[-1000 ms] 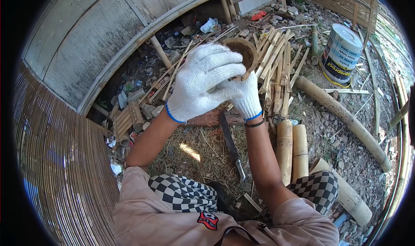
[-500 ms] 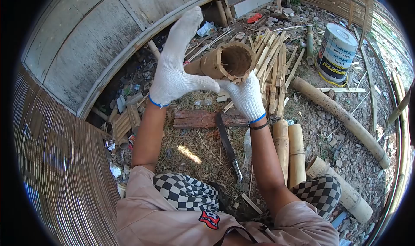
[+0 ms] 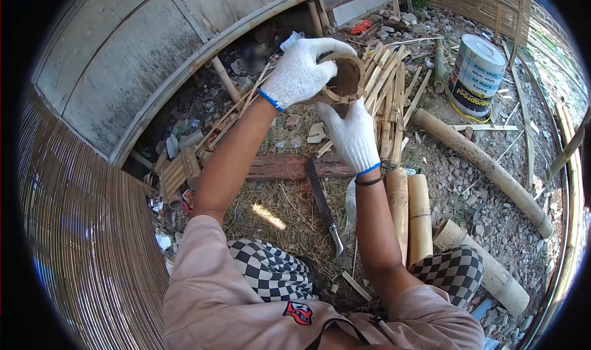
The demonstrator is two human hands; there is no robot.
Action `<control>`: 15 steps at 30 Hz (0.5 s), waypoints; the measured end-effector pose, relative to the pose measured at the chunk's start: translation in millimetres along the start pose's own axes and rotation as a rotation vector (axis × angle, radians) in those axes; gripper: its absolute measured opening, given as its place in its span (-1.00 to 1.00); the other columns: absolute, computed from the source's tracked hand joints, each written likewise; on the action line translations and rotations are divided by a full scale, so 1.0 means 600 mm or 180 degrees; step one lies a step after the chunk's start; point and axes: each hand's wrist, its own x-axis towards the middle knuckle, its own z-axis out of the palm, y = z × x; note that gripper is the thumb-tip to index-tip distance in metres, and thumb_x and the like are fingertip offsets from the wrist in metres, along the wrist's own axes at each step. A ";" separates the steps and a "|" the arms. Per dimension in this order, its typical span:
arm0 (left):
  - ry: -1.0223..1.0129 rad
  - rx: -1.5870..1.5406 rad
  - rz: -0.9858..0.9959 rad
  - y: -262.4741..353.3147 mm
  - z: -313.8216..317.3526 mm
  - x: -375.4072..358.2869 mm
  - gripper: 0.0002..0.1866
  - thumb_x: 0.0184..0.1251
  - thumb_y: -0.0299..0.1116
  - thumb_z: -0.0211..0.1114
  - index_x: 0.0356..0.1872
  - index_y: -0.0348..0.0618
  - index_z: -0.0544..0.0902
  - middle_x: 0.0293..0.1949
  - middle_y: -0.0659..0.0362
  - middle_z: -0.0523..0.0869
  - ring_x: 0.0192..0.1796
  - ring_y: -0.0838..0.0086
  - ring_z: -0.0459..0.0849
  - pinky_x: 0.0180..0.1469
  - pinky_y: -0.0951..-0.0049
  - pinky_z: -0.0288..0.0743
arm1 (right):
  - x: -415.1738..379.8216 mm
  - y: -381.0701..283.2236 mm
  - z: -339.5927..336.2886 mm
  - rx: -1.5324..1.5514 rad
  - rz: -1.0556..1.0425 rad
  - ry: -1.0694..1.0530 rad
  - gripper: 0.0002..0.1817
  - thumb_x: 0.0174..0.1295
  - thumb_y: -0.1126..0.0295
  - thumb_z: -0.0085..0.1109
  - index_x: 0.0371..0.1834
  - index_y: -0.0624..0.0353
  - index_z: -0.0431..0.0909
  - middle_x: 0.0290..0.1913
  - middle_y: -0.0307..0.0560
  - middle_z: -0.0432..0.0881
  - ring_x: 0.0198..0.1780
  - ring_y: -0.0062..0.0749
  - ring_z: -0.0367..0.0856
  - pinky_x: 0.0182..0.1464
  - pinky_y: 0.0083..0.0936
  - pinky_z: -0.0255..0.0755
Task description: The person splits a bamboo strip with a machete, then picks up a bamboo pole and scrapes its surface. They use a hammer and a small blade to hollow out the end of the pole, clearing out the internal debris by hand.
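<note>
A short, thick bamboo tube [image 3: 351, 78] is held up in front of me, its hollow end with a rough rim facing me. My left hand [image 3: 298, 73], in a white knit glove with blue cuff, is closed on the tube's left side, fingers over the top and thumb at the opening. My right hand [image 3: 352, 134], gloved the same way, grips the tube from below; some of its fingers are hidden behind it. On the dry grass below lies a machete [image 3: 321, 197], its blade tip resting on a reddish-brown wooden plank [image 3: 271, 167].
Split bamboo strips [image 3: 388, 91] lie piled beyond my right hand. Cut bamboo lengths [image 3: 422, 221] lie by my right knee, and a long bamboo pole [image 3: 483, 165] stretches to the right. A paint bucket [image 3: 477, 73] stands far right. A woven bamboo screen [image 3: 92, 239] is at left.
My left hand has gone from spread open beside the tube to closed around its upper left side. The tube now points more directly at me. My right hand stays beneath it.
</note>
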 end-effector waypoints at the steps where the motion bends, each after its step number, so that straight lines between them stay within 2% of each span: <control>1: 0.0357 -0.0048 0.0124 -0.004 0.014 -0.009 -0.52 0.19 -0.65 0.16 0.13 -0.27 0.81 0.09 0.01 0.87 0.21 0.33 0.81 0.36 0.29 0.63 | -0.004 -0.009 -0.019 0.0485 0.0206 -0.0283 -0.51 0.45 0.23 0.43 0.30 0.29 0.55 -0.01 -0.02 0.82 -0.06 -0.49 0.75 -0.06 -0.40 0.65; 2: 0.0644 -0.0022 0.0168 -0.002 0.023 -0.018 -0.53 0.19 -0.65 0.16 0.13 -0.28 0.81 0.10 0.00 0.87 0.22 0.31 0.81 0.36 0.28 0.62 | -0.005 0.003 -0.027 0.0983 0.0019 -0.0370 -0.58 0.50 0.25 0.38 0.25 0.30 0.56 -0.09 -0.09 0.80 -0.12 -0.59 0.69 -0.12 -0.47 0.62; 4: 0.1202 -0.0002 0.0254 0.001 0.042 -0.034 -0.54 0.20 -0.65 0.16 0.12 -0.29 0.80 0.11 -0.03 0.87 0.24 0.28 0.81 0.37 0.28 0.62 | -0.004 0.012 -0.048 0.0672 -0.0255 -0.0557 -0.60 0.59 0.17 0.28 0.23 0.29 0.55 -0.17 -0.15 0.78 -0.19 -0.63 0.65 -0.16 -0.50 0.58; 7: 0.1806 0.0292 0.0521 -0.009 0.068 -0.052 -0.50 0.21 -0.67 0.11 0.17 -0.30 0.77 0.13 -0.05 0.85 0.24 0.20 0.82 0.36 0.24 0.62 | -0.019 0.010 -0.052 0.1390 -0.0021 -0.0744 -0.56 0.65 0.04 0.18 0.16 0.27 0.59 -0.23 -0.20 0.76 -0.22 -0.63 0.64 -0.18 -0.53 0.54; 10: 0.2013 0.0490 0.0760 -0.015 0.100 -0.060 -0.45 0.17 -0.68 0.07 0.21 -0.29 0.72 0.14 -0.04 0.81 0.25 0.15 0.79 0.37 0.21 0.60 | -0.017 0.013 -0.034 0.1307 0.0222 0.0069 -0.50 0.70 -0.02 0.06 -0.01 0.29 0.65 -0.28 -0.23 0.76 -0.27 -0.61 0.63 -0.23 -0.51 0.48; 11: 0.2035 0.0545 0.0803 -0.012 0.113 -0.062 -0.45 0.17 -0.68 0.06 0.21 -0.30 0.71 0.14 -0.04 0.81 0.26 0.14 0.78 0.38 0.20 0.60 | -0.014 0.012 -0.032 0.0749 -0.0106 0.0448 -0.46 0.73 0.01 0.01 -0.13 0.33 0.70 -0.37 -0.09 0.75 -0.35 -0.48 0.62 -0.28 -0.39 0.45; 14: 0.2036 0.0552 0.0976 -0.013 0.137 -0.059 -0.44 0.13 -0.69 0.05 0.21 -0.31 0.69 0.13 -0.06 0.79 0.26 0.11 0.76 0.39 0.18 0.58 | 0.001 0.031 -0.033 0.0065 -0.0453 0.0881 -0.52 0.73 0.12 -0.05 -0.07 0.32 0.73 -0.40 0.07 0.71 -0.38 -0.15 0.70 -0.29 -0.27 0.54; 15: 0.2040 0.0488 0.1020 -0.016 0.140 -0.055 -0.43 0.13 -0.69 0.04 0.22 -0.31 0.68 0.13 -0.07 0.78 0.26 0.11 0.76 0.39 0.18 0.58 | 0.008 0.036 -0.025 -0.0320 -0.0961 0.1159 -0.50 0.73 0.18 -0.12 -0.16 0.30 0.76 -0.38 0.17 0.74 -0.33 0.13 0.73 -0.25 -0.12 0.56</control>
